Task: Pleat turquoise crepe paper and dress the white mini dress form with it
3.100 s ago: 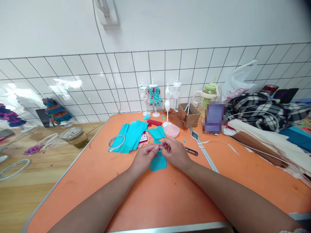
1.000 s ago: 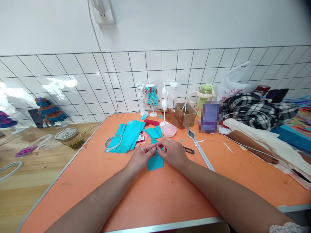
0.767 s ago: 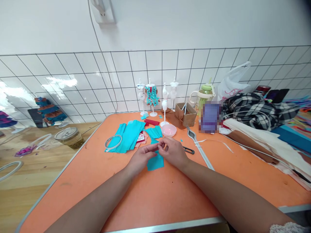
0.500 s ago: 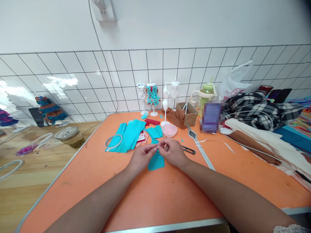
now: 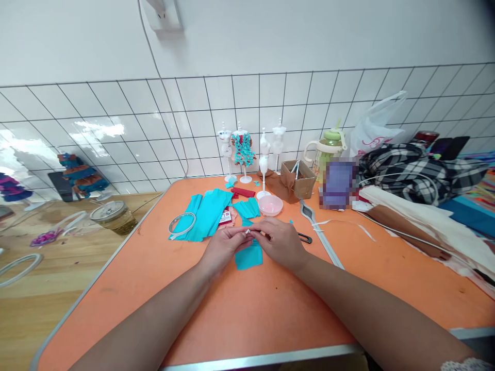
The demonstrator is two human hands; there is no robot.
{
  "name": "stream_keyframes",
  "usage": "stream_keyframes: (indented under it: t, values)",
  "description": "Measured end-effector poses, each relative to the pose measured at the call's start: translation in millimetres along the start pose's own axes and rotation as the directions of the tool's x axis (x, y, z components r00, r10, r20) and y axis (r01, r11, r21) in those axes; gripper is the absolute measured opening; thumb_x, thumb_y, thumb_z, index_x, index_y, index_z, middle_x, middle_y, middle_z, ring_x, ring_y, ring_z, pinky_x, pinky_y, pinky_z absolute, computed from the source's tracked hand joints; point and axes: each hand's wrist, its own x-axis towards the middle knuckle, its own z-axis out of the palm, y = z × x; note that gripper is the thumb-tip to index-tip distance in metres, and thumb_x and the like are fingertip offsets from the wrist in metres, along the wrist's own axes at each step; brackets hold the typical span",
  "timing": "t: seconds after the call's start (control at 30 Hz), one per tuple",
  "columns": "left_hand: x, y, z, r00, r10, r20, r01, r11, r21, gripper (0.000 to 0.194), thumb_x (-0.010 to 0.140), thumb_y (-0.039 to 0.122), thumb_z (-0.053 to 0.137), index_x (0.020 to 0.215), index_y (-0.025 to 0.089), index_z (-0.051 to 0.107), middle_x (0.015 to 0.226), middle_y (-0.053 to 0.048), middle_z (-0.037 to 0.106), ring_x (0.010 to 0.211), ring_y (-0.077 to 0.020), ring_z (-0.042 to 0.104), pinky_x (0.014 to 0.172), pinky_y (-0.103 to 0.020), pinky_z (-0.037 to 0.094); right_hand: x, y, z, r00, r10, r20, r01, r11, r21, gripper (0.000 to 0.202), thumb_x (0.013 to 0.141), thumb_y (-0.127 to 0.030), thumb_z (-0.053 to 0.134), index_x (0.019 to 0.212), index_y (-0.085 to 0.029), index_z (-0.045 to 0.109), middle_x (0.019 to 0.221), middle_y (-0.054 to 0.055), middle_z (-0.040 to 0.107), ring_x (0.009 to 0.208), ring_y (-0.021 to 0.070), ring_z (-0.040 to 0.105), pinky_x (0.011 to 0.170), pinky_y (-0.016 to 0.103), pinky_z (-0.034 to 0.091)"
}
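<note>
My left hand (image 5: pixel 226 247) and my right hand (image 5: pixel 277 238) meet at the fingertips over the orange table (image 5: pixel 255 314). A tiny white thing (image 5: pixel 248 232) shows between the pinched fingers, too small to name. Beneath the hands lies a turquoise piece (image 5: pixel 249 257). Larger turquoise sheets (image 5: pixel 211 214) are to the left, under a pale ring (image 5: pixel 181 225). A pink bowl (image 5: pixel 270 205) stands just beyond my right hand, and a black-handled tool (image 5: pixel 305 238) is partly hidden by that hand.
Small mannequins (image 5: pixel 244 154) stand by the tiled wall, one dressed in turquoise and red. Right of them are a cardboard box (image 5: pixel 303 180), a green bottle (image 5: pixel 328 149) and a plaid cloth (image 5: pixel 402 170). A grey strap (image 5: pixel 323 239) and a jar (image 5: pixel 114 216) flank the hands.
My right hand has turned flatter, its fingers now stretched over my left fingertips. More of the small white thing shows between them. The view has shifted slightly.
</note>
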Motion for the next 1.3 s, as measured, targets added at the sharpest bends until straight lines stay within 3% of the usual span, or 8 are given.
stream_keyframes:
  t: [0.2, 0.47, 0.63, 0.77, 0.9, 1.1, 1.2, 1.3]
  values:
    - [-0.3, -0.5, 1.1, 1.0, 0.004, -0.004, -0.004, 0.994, -0.111, 0.028, 0.067, 0.031, 0.074, 0.09, 0.015, 0.074, 0.091, -0.007, 0.074, 0.096, -0.0234, 0.066, 0.1, -0.043, 0.045, -0.8, -1.5, -1.8, 0.999, -0.046, 0.006, 0.046, 0.993, -0.11, 0.024, 0.094, -0.029, 0.045, 0.104, -0.026, 0.067, 0.099, 0.003, 0.069, 0.086, 0.0145, 0.063, 0.07, 0.024, 0.044]
    - [-3.1, -1.1, 1.4, 0.996, -0.024, 0.09, 0.043, 0.974, -0.222, 0.028, 0.073, 0.023, 0.069, 0.1, 0.014, 0.073, 0.108, -0.011, 0.07, 0.111, -0.0274, 0.06, 0.102, -0.042, 0.043, -0.1, -0.7, -1.7, 0.997, -0.071, -0.038, 0.06, 0.972, -0.227, 0.024, 0.094, -0.027, 0.044, 0.094, -0.023, 0.067, 0.094, 0.003, 0.07, 0.083, 0.0137, 0.062, 0.061, 0.025, 0.039]
    - [-4.3, -0.2, -1.7, 0.99, -0.056, 0.127, 0.093, 0.949, -0.301, 0.036, 0.072, 0.022, 0.068, 0.106, 0.011, 0.07, 0.121, -0.016, 0.063, 0.12, -0.0321, 0.053, 0.102, -0.046, 0.041, 1.0, 0.0, 0.1, 0.998, 0.003, -0.06, -0.015, 0.981, -0.195, 0.017, 0.089, -0.024, 0.048, 0.089, -0.021, 0.065, 0.087, 0.002, 0.067, 0.076, 0.0132, 0.06, 0.056, 0.025, 0.034]
    - [-4.9, -0.3, -2.5, 0.986, -0.056, 0.155, 0.088, 0.975, -0.205, 0.039, 0.071, 0.024, 0.071, 0.109, 0.015, 0.069, 0.126, -0.014, 0.061, 0.122, -0.0324, 0.051, 0.099, -0.045, 0.044, 4.0, 0.8, 0.5, 0.989, 0.143, -0.04, -0.144, 0.989, -0.043, 0.008, 0.082, -0.02, 0.054, 0.083, -0.02, 0.062, 0.081, 0.0, 0.063, 0.066, 0.0109, 0.055, 0.056, 0.023, 0.034]
    - [-4.8, 0.4, -0.7, 0.991, 0.01, 0.131, -0.021, 0.996, 0.086, 0.041, 0.077, 0.037, 0.068, 0.113, 0.02, 0.067, 0.122, -0.009, 0.064, 0.117, -0.0298, 0.054, 0.091, -0.04, 0.049, 7.6, 1.9, 1.1, 0.969, 0.246, 0.015, -0.245, 0.956, 0.159, 0.004, 0.078, -0.02, 0.057, 0.075, -0.02, 0.06, 0.075, -0.002, 0.061, 0.061, 0.01, 0.051, 0.056, 0.021, 0.036]
    - [-0.4, -1.8, -3.7, 0.98, 0.196, 0.017, -0.183, 0.878, 0.441, 0.034, 0.078, 0.043, 0.063, 0.099, 0.019, 0.074, 0.092, -0.006, 0.073, 0.087, -0.023, 0.065, 0.073, -0.031, 0.054, 8.8, -2.3, 6.5, 0.945, 0.31, 0.107, -0.328, 0.89, 0.318, 0.01, 0.079, -0.021, 0.055, 0.073, -0.019, 0.064, 0.067, -0.003, 0.059, 0.056, 0.0095, 0.048, 0.052, 0.021, 0.034]
    - [1.6, -3.3, -7.0, 0.966, 0.259, -0.028, -0.216, 0.856, 0.47, 0.029, 0.077, 0.039, 0.063, 0.092, 0.017, 0.075, 0.087, -0.006, 0.074, 0.08, -0.0211, 0.066, 0.072, -0.03, 0.054, 7.1, -5.4, 7.1, 0.954, 0.281, 0.108, -0.301, 0.892, 0.336, 0.01, 0.08, -0.024, 0.058, 0.078, -0.02, 0.068, 0.072, -0.002, 0.064, 0.059, 0.0106, 0.051, 0.052, 0.021, 0.036]
    - [1.8, -2.9, -7.3, 0.975, 0.215, -0.061, -0.177, 0.91, 0.374, 0.03, 0.074, 0.039, 0.065, 0.09, 0.016, 0.075, 0.089, -0.006, 0.074, 0.083, -0.0216, 0.066, 0.075, -0.032, 0.054, 4.7, -6.9, 5.9, 0.971, 0.231, 0.069, -0.241, 0.917, 0.317, 0.011, 0.082, -0.025, 0.061, 0.085, -0.023, 0.071, 0.081, 0.0, 0.068, 0.068, 0.0125, 0.056, 0.056, 0.022, 0.04]
